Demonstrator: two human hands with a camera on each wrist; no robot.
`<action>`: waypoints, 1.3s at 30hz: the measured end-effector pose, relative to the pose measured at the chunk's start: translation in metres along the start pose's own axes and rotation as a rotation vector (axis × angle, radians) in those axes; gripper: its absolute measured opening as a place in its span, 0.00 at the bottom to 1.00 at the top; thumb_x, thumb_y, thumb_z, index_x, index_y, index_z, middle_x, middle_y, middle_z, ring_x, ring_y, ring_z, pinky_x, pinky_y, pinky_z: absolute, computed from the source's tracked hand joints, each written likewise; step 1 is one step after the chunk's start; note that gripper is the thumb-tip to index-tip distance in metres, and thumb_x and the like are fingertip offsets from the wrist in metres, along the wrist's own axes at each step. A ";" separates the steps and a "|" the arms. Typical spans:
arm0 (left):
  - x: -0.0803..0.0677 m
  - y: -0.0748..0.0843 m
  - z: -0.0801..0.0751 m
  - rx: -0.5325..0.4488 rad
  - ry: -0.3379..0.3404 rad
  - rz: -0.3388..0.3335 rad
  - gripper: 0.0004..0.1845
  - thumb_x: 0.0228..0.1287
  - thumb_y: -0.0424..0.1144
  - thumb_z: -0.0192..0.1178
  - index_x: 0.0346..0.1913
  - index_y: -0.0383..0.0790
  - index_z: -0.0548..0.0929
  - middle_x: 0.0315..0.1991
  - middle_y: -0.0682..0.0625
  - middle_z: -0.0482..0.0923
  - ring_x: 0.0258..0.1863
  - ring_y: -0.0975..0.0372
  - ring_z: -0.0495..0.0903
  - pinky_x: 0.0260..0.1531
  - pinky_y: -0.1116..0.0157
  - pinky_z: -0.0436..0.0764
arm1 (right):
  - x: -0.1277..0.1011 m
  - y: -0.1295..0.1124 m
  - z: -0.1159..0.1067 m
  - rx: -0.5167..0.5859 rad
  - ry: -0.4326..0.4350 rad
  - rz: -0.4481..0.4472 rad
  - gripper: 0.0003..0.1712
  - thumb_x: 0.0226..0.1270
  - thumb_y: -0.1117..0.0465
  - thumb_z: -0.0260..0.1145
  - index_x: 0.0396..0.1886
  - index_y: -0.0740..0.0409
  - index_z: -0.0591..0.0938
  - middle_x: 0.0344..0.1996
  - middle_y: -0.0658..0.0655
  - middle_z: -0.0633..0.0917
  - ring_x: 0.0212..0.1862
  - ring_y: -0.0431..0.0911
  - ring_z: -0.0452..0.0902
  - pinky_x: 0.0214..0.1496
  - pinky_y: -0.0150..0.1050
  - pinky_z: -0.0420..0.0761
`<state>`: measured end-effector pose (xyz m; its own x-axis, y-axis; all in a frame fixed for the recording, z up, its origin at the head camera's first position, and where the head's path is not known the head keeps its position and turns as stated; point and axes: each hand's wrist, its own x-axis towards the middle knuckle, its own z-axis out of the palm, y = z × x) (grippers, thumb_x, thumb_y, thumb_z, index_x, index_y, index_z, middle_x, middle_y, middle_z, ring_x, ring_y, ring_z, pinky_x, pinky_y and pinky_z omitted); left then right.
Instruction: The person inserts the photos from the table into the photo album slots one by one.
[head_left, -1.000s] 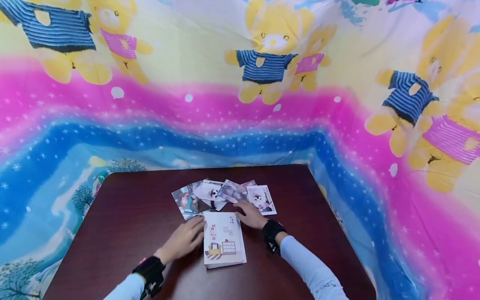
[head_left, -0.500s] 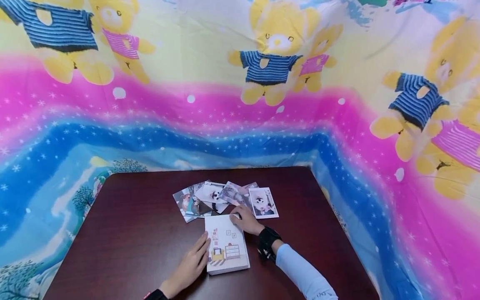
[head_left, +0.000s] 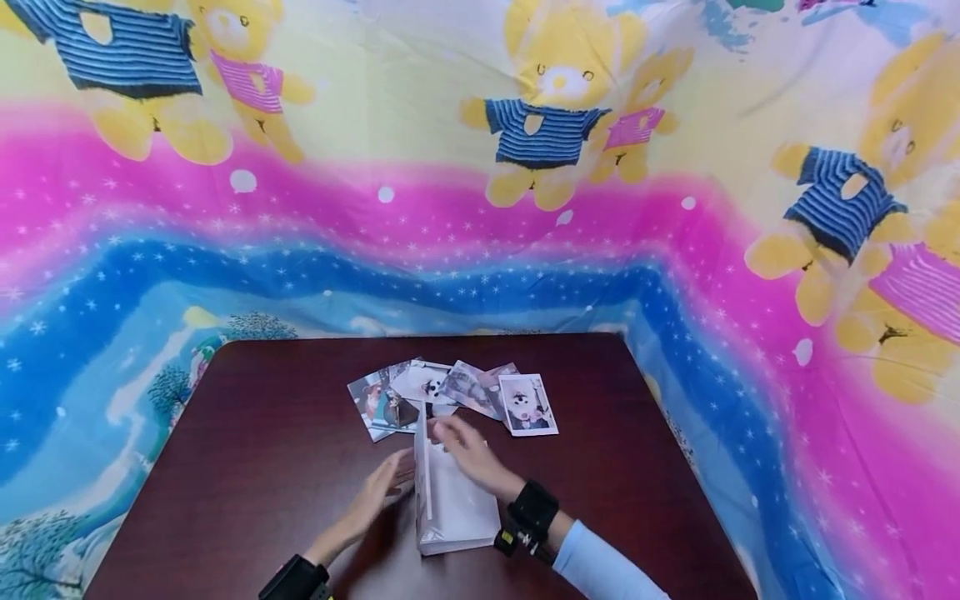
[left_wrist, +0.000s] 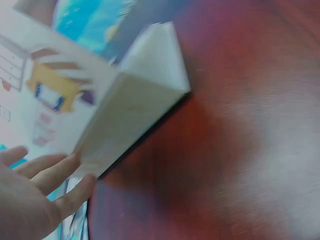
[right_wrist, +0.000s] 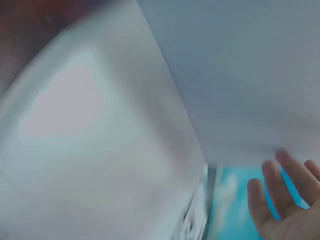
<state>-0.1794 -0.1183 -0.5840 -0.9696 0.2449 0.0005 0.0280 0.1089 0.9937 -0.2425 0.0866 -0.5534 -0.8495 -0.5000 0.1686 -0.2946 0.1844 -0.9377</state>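
Note:
A small photo album point(head_left: 467, 508) lies on the table in front of me, its front cover point(head_left: 423, 487) standing nearly upright on the left. Blank white pages show inside. My right hand point(head_left: 476, 458) is over the page, its fairly straight fingers at the cover's inner face; in the right wrist view the fingers point(right_wrist: 272, 182) are spread below the pale cover. On the spine side is my left hand point(head_left: 371, 493), fingers extended. The left wrist view has those fingertips point(left_wrist: 75, 165) right at the cover's printed outer side, which bears a yellow armchair drawing point(left_wrist: 57, 85).
Several photos lie fanned behind the album, among them a dog portrait point(head_left: 528, 406) at the right and a picture with figures point(head_left: 372, 404) at the left. The dark brown table point(head_left: 262, 450) meets a cartoon bear curtain point(head_left: 420, 217) at its back and sides.
The album's front cover has swung up from closed to nearly upright towards the left. My right hand has moved left with it, and the left hand has shifted slightly away from the album's edge.

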 end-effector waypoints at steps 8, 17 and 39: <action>-0.004 0.005 -0.043 -0.119 0.110 -0.162 0.30 0.81 0.49 0.40 0.67 0.24 0.65 0.51 0.31 0.79 0.42 0.54 0.83 0.41 0.62 0.82 | -0.033 0.016 0.041 -0.623 -0.281 -0.399 0.25 0.81 0.49 0.49 0.70 0.53 0.72 0.73 0.58 0.66 0.69 0.49 0.65 0.67 0.46 0.67; -0.009 -0.021 -0.068 0.145 0.373 -0.300 0.46 0.61 0.35 0.69 0.74 0.26 0.51 0.59 0.22 0.69 0.45 0.43 0.81 0.41 0.54 0.81 | -0.060 0.061 0.010 -1.044 -0.244 -0.328 0.33 0.76 0.38 0.51 0.72 0.49 0.70 0.75 0.63 0.60 0.72 0.59 0.58 0.71 0.55 0.59; 0.002 -0.037 -0.041 0.663 0.353 -0.154 0.38 0.58 0.51 0.70 0.65 0.31 0.73 0.61 0.30 0.68 0.57 0.36 0.64 0.48 0.36 0.62 | -0.088 0.085 -0.005 -0.959 -0.219 -0.189 0.34 0.79 0.39 0.45 0.77 0.47 0.63 0.76 0.61 0.57 0.75 0.60 0.52 0.71 0.57 0.60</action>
<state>-0.1929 -0.1614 -0.6159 -0.9914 -0.1301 0.0137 -0.0820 0.6995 0.7099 -0.1946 0.1503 -0.6468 -0.6813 -0.7187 0.1392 -0.7270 0.6419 -0.2437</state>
